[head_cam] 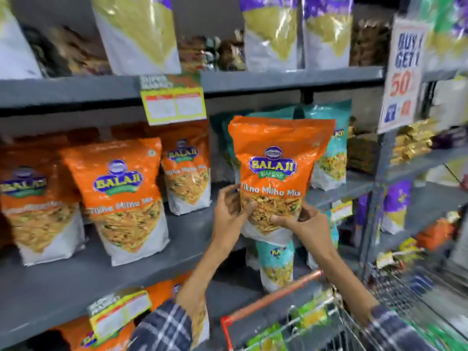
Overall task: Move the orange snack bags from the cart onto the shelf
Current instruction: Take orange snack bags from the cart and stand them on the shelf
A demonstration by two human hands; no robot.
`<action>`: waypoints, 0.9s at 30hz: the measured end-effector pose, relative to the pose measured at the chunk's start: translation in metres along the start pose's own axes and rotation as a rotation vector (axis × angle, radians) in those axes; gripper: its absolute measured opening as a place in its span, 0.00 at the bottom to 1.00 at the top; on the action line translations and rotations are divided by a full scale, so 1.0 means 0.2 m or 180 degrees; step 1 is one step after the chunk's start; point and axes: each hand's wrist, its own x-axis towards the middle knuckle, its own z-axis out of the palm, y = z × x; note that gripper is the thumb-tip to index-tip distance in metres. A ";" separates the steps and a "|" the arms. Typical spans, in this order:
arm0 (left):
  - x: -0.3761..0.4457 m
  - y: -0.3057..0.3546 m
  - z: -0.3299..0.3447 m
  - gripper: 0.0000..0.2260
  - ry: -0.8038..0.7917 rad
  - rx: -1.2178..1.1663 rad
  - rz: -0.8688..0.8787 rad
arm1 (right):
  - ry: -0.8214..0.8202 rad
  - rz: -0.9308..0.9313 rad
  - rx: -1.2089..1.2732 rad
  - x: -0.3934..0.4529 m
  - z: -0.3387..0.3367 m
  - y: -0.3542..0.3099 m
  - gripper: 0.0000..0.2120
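I hold one orange snack bag (276, 160) upright in front of the middle shelf (192, 234). My left hand (231, 211) grips its lower left side and my right hand (306, 224) grips its lower right corner. Three more orange bags stand on that shelf to the left: one at the far left (33, 196), one in the middle (124, 196) and one further back (188, 171). The cart (273, 297) with an orange rim is at the bottom right, below my arms.
Teal bags (331, 158) stand on the same shelf behind and right of the held bag. Yellow price tags (174, 105) hang from the shelf edges. A "Buy 1 Get 1" sign (402, 72) hangs at the right. The cart holds green packets (311, 312).
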 end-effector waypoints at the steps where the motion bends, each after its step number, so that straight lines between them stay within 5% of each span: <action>1: 0.05 0.01 -0.02 0.19 0.0097 0.0035 0.0022 | 0.0021 0.0016 -0.0008 0.06 0.05 -0.01 0.18; 15: 0.37 -0.19 -0.16 0.20 0.0478 0.0186 -0.0376 | 0.0405 -0.0004 -0.0429 0.33 0.37 0.13 0.21; 21: 0.21 -0.14 -0.18 0.27 0.0367 0.0314 -0.0413 | 0.0414 -0.0069 -0.0368 0.17 0.35 0.10 0.39; 27: -0.27 0.01 -0.37 0.14 0.0470 0.0430 -0.0083 | 0.0746 -0.0922 -0.0251 -0.19 0.51 0.13 0.23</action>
